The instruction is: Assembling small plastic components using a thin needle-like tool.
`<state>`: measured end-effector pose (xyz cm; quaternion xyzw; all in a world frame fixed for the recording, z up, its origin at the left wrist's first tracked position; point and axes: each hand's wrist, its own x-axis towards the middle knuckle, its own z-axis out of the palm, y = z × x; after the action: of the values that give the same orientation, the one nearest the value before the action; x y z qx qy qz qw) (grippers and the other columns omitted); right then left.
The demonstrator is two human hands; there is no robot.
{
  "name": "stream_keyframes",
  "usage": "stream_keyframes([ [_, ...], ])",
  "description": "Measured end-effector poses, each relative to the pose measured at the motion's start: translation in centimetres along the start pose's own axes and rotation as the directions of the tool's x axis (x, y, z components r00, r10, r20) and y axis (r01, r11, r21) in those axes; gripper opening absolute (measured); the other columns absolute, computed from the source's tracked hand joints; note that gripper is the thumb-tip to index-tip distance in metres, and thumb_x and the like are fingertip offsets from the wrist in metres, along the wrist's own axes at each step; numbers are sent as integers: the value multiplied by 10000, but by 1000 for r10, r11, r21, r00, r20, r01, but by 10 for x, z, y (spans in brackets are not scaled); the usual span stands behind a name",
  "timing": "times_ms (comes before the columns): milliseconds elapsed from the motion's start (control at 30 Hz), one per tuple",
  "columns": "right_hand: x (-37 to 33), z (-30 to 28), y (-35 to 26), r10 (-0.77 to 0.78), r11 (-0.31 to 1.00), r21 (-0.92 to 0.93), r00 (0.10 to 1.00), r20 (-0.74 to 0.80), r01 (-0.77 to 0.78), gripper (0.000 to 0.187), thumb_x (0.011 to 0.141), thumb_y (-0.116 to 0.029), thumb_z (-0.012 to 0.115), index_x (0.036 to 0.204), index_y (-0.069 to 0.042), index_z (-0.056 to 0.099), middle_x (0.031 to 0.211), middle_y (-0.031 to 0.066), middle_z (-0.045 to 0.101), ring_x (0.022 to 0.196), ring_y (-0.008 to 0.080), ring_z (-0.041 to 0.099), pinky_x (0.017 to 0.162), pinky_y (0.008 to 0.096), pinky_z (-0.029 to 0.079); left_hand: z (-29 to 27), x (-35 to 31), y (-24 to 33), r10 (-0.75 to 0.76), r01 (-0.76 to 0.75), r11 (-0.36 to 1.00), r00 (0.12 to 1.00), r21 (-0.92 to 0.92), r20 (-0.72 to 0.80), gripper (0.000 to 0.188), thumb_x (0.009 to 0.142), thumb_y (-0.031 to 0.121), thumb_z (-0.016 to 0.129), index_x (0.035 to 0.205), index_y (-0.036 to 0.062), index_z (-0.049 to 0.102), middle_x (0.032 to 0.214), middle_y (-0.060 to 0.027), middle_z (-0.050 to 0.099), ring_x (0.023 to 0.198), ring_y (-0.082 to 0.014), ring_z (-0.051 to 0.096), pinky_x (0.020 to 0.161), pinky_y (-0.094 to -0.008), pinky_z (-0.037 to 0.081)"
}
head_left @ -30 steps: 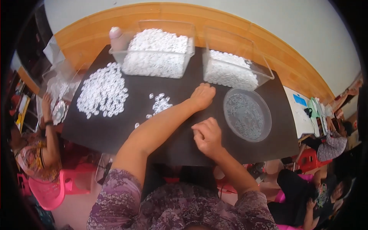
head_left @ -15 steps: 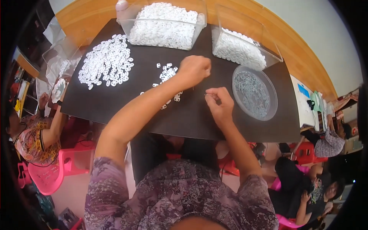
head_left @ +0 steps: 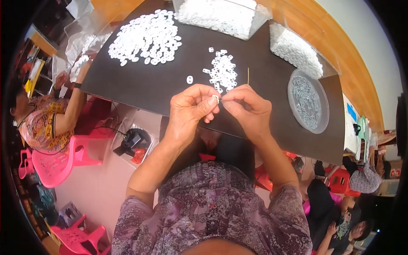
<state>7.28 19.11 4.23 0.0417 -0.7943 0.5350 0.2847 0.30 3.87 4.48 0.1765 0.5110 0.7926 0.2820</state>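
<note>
My left hand (head_left: 191, 106) is closed, pinching a small white plastic piece (head_left: 216, 98) between thumb and fingers. My right hand (head_left: 251, 111) meets it from the right, thumb and forefinger closed on a small thin metal piece (head_left: 221, 100), mostly hidden, at the white piece's edge. Both hands are over the table's near edge. Just beyond them lies a small heap of white pieces with holes (head_left: 223, 71). One oval white piece (head_left: 190, 79) rests alone to its left. A thin tan stick (head_left: 248, 75) shows behind my right hand.
A larger pile of oval white pieces (head_left: 146, 37) covers the table's far left. Two clear bins (head_left: 260, 19) of white pieces stand at the back. At right, a round clear dish (head_left: 324, 111) holds many small metal parts. A person (head_left: 40, 121) works at left, near a pink chair (head_left: 55, 163).
My left hand has drawn back from above the table to meet my right hand and now holds a white piece. The view has shifted, so the table sits farther right.
</note>
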Motion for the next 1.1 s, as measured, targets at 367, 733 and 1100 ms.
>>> stream_keyframes([
  [367, -1, 29, -8, 106, 988, 107, 994, 33, -109, 151, 755, 39, 653, 890, -28, 649, 802, 5, 587, 703, 72, 494, 649, 215, 411, -18, -20, -1, 80, -97, 988, 987, -122, -139, 186, 819, 72, 660, 964, -40, 625, 781, -49, 609, 650, -106, 543, 610, -229, 464],
  [733, 0, 38, -11, 199, 969, 134, 977, 71, -207, 172, 758, 12, 663, 925, -15, 633, 809, 1, 589, 716, 65, 507, 671, 212, 425, -27, -29, -7, 154, -143, 987, 974, 76, -164, 147, 857, 96, 632, 951, -18, 632, 814, -14, 608, 678, -69, 522, 617, -197, 437],
  [1100, -1, 46, -11, 208, 969, 125, 976, 67, -215, 182, 744, 17, 668, 920, -10, 630, 802, 11, 587, 713, 70, 518, 665, 213, 434, -32, -33, -11, 245, -164, 916, 951, 365, -189, 91, 841, 59, 617, 898, -10, 632, 800, -56, 591, 733, -107, 556, 664, -233, 440],
])
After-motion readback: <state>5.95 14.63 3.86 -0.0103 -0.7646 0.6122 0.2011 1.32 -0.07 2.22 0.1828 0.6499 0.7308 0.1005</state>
